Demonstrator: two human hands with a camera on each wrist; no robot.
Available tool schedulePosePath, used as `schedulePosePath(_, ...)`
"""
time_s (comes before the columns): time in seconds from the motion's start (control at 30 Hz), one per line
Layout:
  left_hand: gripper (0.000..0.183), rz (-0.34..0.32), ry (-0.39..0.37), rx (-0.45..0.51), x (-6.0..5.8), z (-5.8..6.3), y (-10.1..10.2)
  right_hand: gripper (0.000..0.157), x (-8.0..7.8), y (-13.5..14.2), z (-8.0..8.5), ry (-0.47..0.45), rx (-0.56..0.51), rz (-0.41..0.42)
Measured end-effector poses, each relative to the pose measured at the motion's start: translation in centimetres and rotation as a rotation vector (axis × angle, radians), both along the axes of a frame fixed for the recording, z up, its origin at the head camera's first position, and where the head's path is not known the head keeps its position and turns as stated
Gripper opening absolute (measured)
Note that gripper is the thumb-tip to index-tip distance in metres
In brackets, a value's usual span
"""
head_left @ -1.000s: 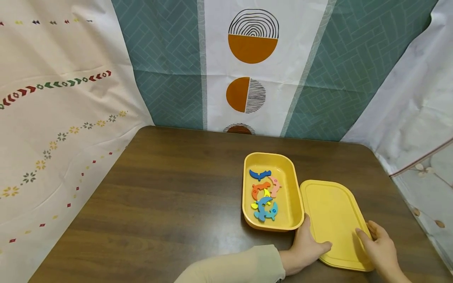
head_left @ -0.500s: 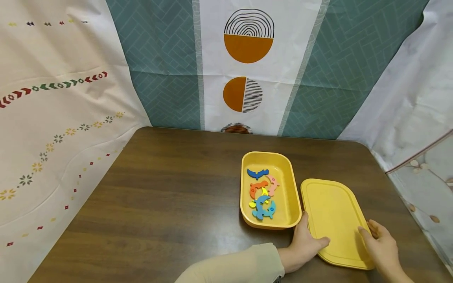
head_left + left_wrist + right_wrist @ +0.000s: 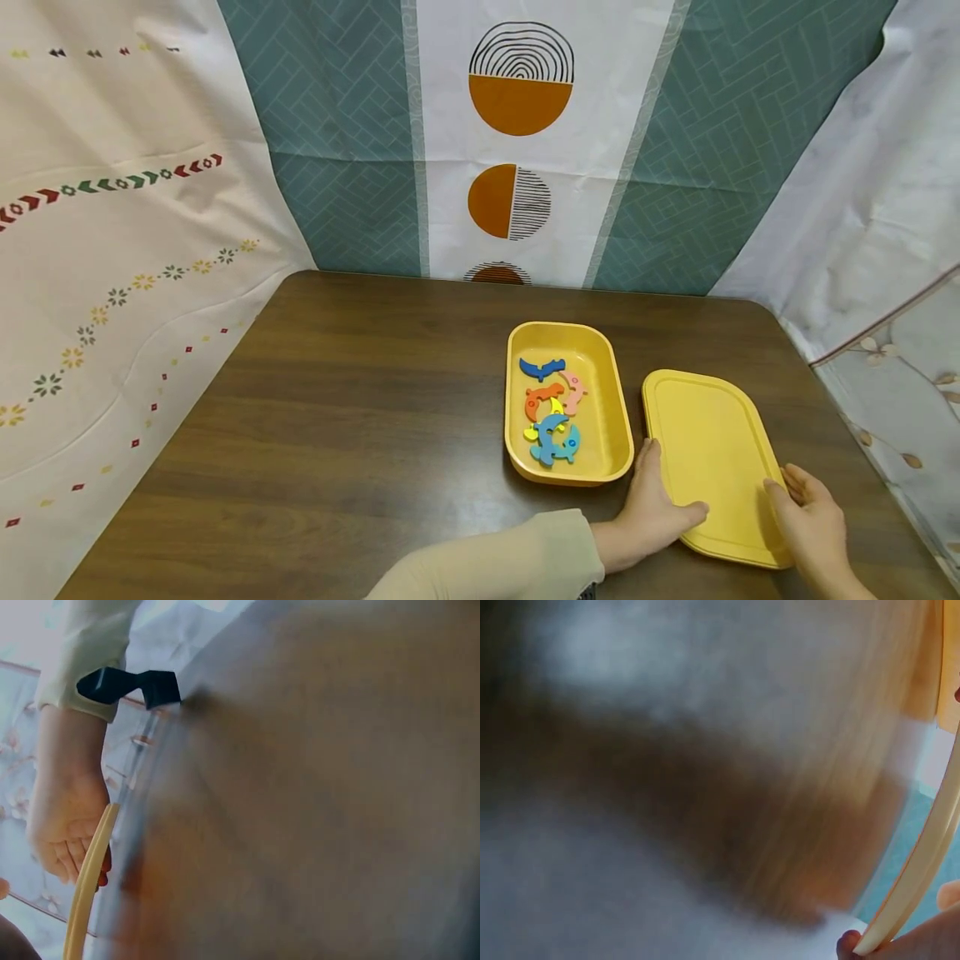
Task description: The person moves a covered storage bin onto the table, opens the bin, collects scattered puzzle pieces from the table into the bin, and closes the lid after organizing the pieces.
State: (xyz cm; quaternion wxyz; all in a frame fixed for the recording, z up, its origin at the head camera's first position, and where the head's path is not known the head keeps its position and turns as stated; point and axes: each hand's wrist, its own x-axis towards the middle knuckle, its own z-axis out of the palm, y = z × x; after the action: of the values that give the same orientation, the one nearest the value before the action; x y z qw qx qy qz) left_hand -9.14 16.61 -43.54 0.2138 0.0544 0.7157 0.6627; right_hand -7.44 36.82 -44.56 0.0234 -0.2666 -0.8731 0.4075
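A flat yellow lid with rounded corners is between my two hands at the right of the head view. My left hand holds its left edge, thumb over the top and fingers along the side. On the opposite edge my right hand pinches the lid, its thumb on top; the left wrist view shows its curled fingers at the lid's rim. Left of the lid stands a yellow rectangular tub, close to my left fingertips. Several small curved, animal-like pieces lie in it, among them a dark blue piece and an orange piece.
The brown wooden table stretches left of the tub. A patterned curtain hangs behind it, with pale cloths at the left and right sides.
The lid has shifted slightly away from me and stands a little farther from the tub, both hands moving with it. The tub and its pieces stay put; the head view has panned slightly.
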Motion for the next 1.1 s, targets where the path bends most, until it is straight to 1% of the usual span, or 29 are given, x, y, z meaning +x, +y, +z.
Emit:
schedulePosePath(0.07, 0.087, -0.022, 0.028, -0.019, -0.1, 0.1, -0.2, 0.063, 0.0, -0.1, 0.0, 0.010, -0.001, -0.014)
schedulePosePath(0.17, 0.089, -0.043, 0.045, -0.046, -0.2, 0.2, -0.3, 0.063, -0.1, -0.2, 0.1, 0.007, -0.009, -0.030)
schedulePosePath(0.3, 0.087, -0.042, 0.044, -0.060, -0.5, 0.2, -0.6, 0.063, -0.2, -0.3, 0.5, 0.004, -0.021, -0.049)
schedulePosePath(0.43, 0.085, -0.061, 0.048, -0.047, -0.8, 0.3, -0.9, 0.064, -0.1, -0.2, 0.8, 0.001, -0.027, -0.065)
schedulePosePath(0.57, 0.085, -0.098, 0.080, -0.034, -1.0, 0.9, -1.3, 0.064, -0.1, -0.1, 1.0, 0.007, -0.032, -0.056)
schedulePosePath(0.8, 0.086, -0.138, 0.134, -0.049, -1.5, 2.0, -2.2, 0.065, -0.2, -0.6, 1.8, 0.032, -0.053, -0.035)
schedulePosePath(1.0, 0.083, -0.155, 0.139, -0.041, -2.0, 3.2, -3.0, 0.066, -0.4, -1.4, 2.6, 0.040, -0.093, -0.037)
schedulePosePath(1.1, 0.083, -0.171, 0.143, -0.041, -2.1, 3.7, -3.3, 0.067, -0.5, -1.4, 2.9, 0.040, -0.075, -0.022)
